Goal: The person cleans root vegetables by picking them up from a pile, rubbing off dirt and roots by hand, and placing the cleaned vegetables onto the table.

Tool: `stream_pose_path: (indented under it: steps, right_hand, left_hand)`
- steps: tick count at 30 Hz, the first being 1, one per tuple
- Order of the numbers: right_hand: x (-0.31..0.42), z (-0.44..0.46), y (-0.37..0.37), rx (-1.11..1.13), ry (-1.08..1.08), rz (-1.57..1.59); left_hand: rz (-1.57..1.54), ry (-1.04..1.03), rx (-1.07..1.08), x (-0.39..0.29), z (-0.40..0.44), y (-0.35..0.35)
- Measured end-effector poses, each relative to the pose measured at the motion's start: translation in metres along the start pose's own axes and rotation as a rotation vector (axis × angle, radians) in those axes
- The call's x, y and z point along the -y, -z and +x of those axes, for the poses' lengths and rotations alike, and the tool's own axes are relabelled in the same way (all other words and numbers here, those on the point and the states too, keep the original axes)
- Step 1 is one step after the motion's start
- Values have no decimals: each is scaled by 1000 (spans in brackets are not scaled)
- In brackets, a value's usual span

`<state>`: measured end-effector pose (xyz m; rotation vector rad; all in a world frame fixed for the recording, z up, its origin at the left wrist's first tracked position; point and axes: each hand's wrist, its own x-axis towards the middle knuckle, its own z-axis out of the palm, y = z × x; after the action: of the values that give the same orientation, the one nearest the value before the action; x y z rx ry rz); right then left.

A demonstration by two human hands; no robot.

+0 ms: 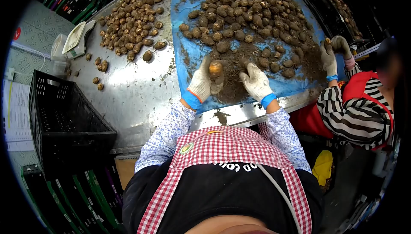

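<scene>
My left hand [202, 82], in a soiled white glove with a blue band at the wrist, is closed around a small taro [215, 67] whose orange-brown end faces up. To its right, my right hand [256, 82], gloved the same way, hovers over loose dark soil [233, 82] with thumb and fingers apart. I see nothing in it, though its palm side is partly hidden. Beyond both hands lies a large heap of soil-covered taros [252, 11] on a blue sheet [182, 47]. Several single taros lie between the heap and my right hand.
Left on the metal table [124, 90] is a pile of cleaner taros [130, 22], near a white scale [78, 39]. A black crate [70, 135] stands at the left edge. At right, a co-worker's gloved hands [329, 58] hold a small item. More crates [329, 9] stand behind.
</scene>
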<state>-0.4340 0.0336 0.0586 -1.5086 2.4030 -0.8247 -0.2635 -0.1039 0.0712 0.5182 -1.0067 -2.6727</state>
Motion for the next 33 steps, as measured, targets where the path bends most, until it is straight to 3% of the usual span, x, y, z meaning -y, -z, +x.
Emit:
stream_pose_path:
  steps: [1,2,4,5,9,10,13,14,17,18,21,22,24,26,29,30,33]
  right_hand:
    - [13,-2,12,68,6,172]
    - [31,-2,24,130,10,344]
    - [44,1,22,212,134,607]
    - [64,0,39,268,73,434]
    - [49,-1,33,84,127,436]
    - [48,-4,30,24,118,427]
    - [55,-6,28,83,134,302]
    - [53,-7,22,-30,240,210]
    - [54,-12,21,5,305,92]
    - [62,-9,25,175,291,207]
    - [65,-12,28,92,339,469]
    - [50,-16,20,15,360,474]
    - [40,-15,12,-47,379,435]
    - [39,-15,9,-40,344,454]
    - [48,-13,18,5,357,372]
    - [44,-15,9,-32,356,252]
    - [48,-15,9,-37,388,322]
  left_hand:
    - [46,29,-16,1,-3,-4]
    - [214,-1,-294,9,3,-12]
    - [418,15,-196,2,-3,-21]
    - [520,24,-145,0,-5,-24]
    - [253,-177,14,0,-6,-20]
    - [315,-285,-57,7,-3,-12]
    - [889,-500,-278,9,-15,-27]
    - [963,-561,-342,9,-15,-29]
    - [1017,-371,-554,0,-14,-40]
    - [1856,-754,-380,2,-8,-19]
    - [230,-192,-323,12,3,-12]
    - [56,-150,-298,8,1,-14]
    - [784,-224,-349,2,-6,-1]
    - [577,-361,-232,8,-1,-1]
    - [1300,-637,-369,8,-10,-24]
    - [1211,-477,-452,1,-14,-38]
    - [1146,-303,-471,-10,-12,-39]
